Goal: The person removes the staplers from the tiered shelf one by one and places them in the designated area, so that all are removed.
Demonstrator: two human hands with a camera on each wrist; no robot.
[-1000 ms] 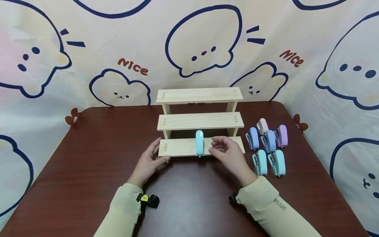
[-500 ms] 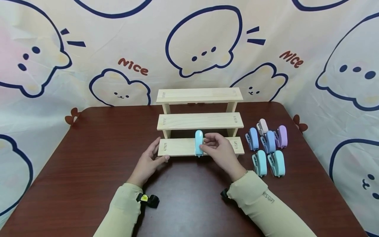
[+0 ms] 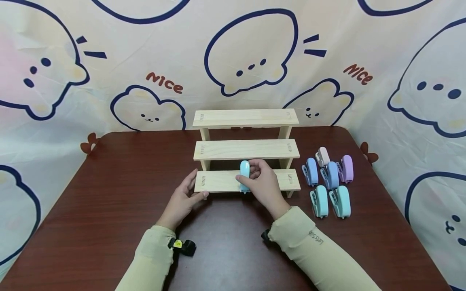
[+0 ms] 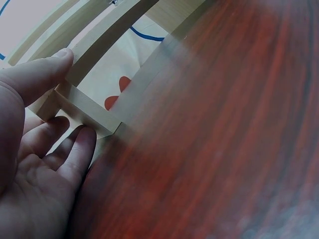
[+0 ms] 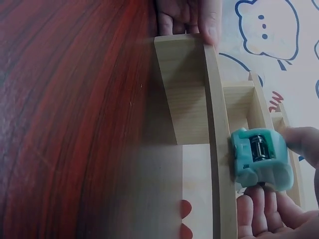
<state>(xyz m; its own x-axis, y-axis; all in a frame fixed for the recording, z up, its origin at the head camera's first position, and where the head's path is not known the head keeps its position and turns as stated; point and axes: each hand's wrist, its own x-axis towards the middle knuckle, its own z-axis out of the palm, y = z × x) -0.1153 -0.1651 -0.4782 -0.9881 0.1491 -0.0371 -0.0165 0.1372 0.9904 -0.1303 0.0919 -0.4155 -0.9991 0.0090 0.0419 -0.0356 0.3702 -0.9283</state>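
A three-tier wooden shelf stand (image 3: 246, 149) stands on the table. My left hand (image 3: 183, 198) grips the left end of its lowest tier, thumb at the front edge and fingers round the side support (image 4: 89, 110). Upright on that tier, near its middle, is a small turquoise stapler (image 3: 244, 169). My right hand (image 3: 265, 186) holds the stapler, thumb across its front left side and fingers at its right. In the right wrist view, the stapler's end (image 5: 263, 159) shows a dark spring, and its base sits against the plank (image 5: 219, 134).
Right of the stand, several more small staplers stand on the dark red-brown table (image 3: 109, 202): two turquoise (image 3: 340, 201), two blue (image 3: 330, 174), a purple one (image 3: 346, 168) and a whitish one (image 3: 322, 156). A printed cloth (image 3: 153, 48) hangs behind the table.
My right hand has moved left from beside the stapler and now holds it, the thumb passing over its front. The left hand stays at the stand's left end.
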